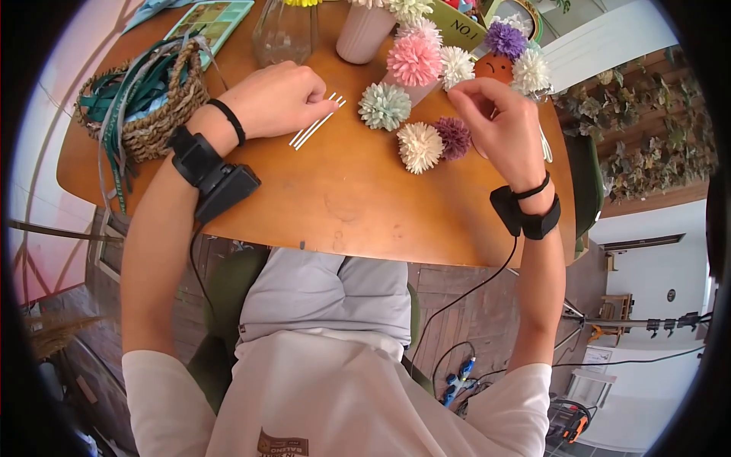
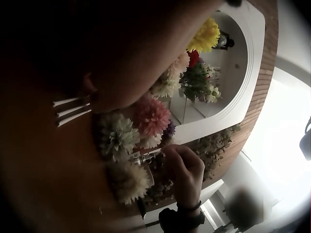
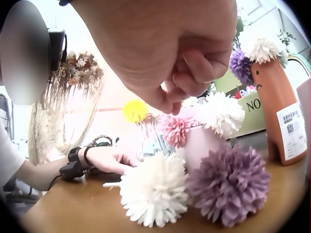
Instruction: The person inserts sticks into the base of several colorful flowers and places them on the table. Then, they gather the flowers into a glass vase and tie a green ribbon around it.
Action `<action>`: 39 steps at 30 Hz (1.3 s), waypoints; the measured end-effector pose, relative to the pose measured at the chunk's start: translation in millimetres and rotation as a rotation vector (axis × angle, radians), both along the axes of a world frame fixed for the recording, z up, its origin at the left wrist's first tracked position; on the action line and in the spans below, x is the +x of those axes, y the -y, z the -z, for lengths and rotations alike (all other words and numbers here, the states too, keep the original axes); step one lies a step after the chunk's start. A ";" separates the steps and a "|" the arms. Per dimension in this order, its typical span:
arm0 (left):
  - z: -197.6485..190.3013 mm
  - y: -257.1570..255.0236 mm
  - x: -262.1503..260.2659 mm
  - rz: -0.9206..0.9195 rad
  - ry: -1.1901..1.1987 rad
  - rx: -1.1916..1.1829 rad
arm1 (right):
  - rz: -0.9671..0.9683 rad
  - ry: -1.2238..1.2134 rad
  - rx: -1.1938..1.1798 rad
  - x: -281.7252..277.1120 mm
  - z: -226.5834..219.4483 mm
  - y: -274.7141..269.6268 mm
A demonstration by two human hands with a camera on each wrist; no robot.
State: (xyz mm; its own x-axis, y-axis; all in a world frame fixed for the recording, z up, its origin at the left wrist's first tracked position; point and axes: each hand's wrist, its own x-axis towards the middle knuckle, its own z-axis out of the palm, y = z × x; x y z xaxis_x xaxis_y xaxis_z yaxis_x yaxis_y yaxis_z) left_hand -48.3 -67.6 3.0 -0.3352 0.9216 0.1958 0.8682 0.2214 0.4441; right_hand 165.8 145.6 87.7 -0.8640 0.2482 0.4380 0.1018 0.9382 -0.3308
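Observation:
My left hand (image 1: pixel 278 99) rests low over the tabletop, its fingers loosely bent and its thumb overlapping three thin white sticks (image 1: pixel 310 131). These sticks lie side by side on the wood. My right hand (image 1: pixel 502 126) is raised above the table's right side, fingers curled and thumb tip close to the index finger; nothing shows between them. Below and left of it lie a cream pompom flower (image 1: pixel 419 148) and a mauve one (image 1: pixel 454 138). Close by are a pale green flower (image 1: pixel 384 107), a pink flower (image 1: pixel 414 61) and a white flower (image 1: pixel 457 67), the pink one overlapping a pale pink vase (image 3: pixel 198 145).
A woven basket (image 1: pixel 156 141) of green and grey ribbons stands at the left. Behind are a glass vase (image 1: pixel 283 34), another pink vase (image 1: pixel 365 34) and a green box (image 1: pixel 455 29). An orange-brown vase (image 3: pixel 274 111) stands at the right. The table's front edge (image 1: pixel 358 250) curves before my lap.

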 end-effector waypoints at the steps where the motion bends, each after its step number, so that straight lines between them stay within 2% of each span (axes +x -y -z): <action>1: -0.4 0.0 -0.5 0.006 0.006 0.009 | 0.001 -0.028 0.024 -1.9 -4.3 -5.7; 4: -3.0 -0.5 0.0 0.006 0.007 0.001 | 0.061 -0.069 0.101 -7.1 -16.6 -18.2; 9: -1.6 -1.4 1.6 -0.015 -0.002 0.155 | 0.123 -0.034 0.215 -21.2 -15.6 -43.5; 15: -5.8 -3.0 0.4 -0.023 -0.001 0.235 | 0.116 0.042 0.162 -30.3 -13.2 -49.9; 19: -4.4 -3.8 2.8 -0.017 0.031 0.286 | 0.142 -0.016 0.199 -28.5 -22.1 -44.9; 24: -8.4 -5.7 5.6 -0.022 0.062 0.396 | 0.143 -0.151 0.445 -16.9 -55.1 -32.7; 25: -11.0 -5.1 6.4 -0.025 0.063 0.401 | 0.191 -0.136 0.449 -12.5 -64.6 -23.8; 28: -11.6 -6.7 8.1 -0.030 0.070 0.499 | 0.147 -0.220 0.587 -5.5 -81.4 -15.2; 31: -11.9 -8.4 10.0 -0.028 0.074 0.606 | 0.143 -0.234 0.556 -4.4 -84.6 7.3; 35: -17.2 -6.4 16.8 0.032 0.080 0.673 | -0.013 -0.154 0.339 -8.9 -68.4 31.5; 39: -22.2 -2.3 21.2 0.097 0.152 0.589 | -0.099 -0.100 0.190 -20.8 -48.8 49.3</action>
